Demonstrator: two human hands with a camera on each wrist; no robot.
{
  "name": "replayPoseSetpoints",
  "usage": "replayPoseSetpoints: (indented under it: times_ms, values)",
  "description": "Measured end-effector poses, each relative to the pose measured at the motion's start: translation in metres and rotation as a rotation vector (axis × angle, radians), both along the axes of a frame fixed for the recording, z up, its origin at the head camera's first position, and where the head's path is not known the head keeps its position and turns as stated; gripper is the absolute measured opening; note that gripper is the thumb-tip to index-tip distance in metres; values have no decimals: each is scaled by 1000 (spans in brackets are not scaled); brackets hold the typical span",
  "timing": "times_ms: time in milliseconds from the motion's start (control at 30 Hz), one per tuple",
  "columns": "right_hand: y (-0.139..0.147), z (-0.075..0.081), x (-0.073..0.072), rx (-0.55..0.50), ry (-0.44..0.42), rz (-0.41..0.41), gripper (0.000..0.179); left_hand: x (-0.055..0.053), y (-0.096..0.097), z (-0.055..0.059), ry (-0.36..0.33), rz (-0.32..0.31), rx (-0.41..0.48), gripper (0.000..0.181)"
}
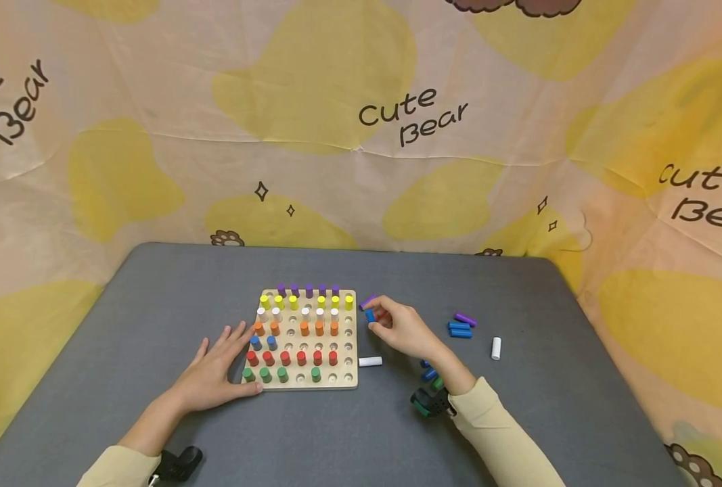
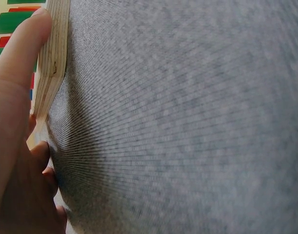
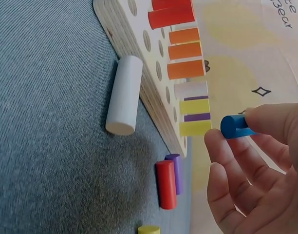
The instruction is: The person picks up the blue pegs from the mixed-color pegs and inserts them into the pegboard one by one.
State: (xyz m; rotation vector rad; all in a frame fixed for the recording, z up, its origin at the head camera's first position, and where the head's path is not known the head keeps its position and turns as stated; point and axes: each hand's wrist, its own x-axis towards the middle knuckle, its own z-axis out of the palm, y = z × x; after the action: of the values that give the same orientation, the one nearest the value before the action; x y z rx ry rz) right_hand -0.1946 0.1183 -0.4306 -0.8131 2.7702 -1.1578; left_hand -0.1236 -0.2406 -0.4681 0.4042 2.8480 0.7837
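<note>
A wooden pegboard (image 1: 351, 382) lies on the grey table with rows of purple, yellow, white, orange, blue, red and green pegs upright in it; some holes are bare. My left hand (image 1: 211, 379) rests at the board's left side, fingers extended, its thumb (image 2: 27, 41) touching the near left corner. Just past the right edge of the board, my right hand (image 1: 406, 329) pinches a blue peg (image 3: 232, 126) between thumb and fingers, held above the table. In the board's blue row, two blue pegs (image 1: 264, 343) stand at the left end.
A white peg (image 1: 371, 362) lies against the board's right side. Near the far right corner lie a purple peg (image 3: 176, 170) and a red peg (image 3: 166, 185). Further right are blue pegs (image 1: 460, 329), a purple peg (image 1: 465, 319) and a white peg (image 1: 497, 348). Blue and green pegs sit by my right wrist.
</note>
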Motion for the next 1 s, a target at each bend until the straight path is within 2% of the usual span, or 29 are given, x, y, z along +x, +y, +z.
replayPoseSetpoints:
  times_ms: [333,600,1000]
  values:
    - [-12,3,1,-20,-18,-24,24,0,0,1,-2,2,-4,104]
    - [-24,4,2,-60,-4,24,23,1,0,2,1,2,-6,104]
    - [-46,2,5,-77,-72,70,19,1,1,1,-3,3,-4,105]
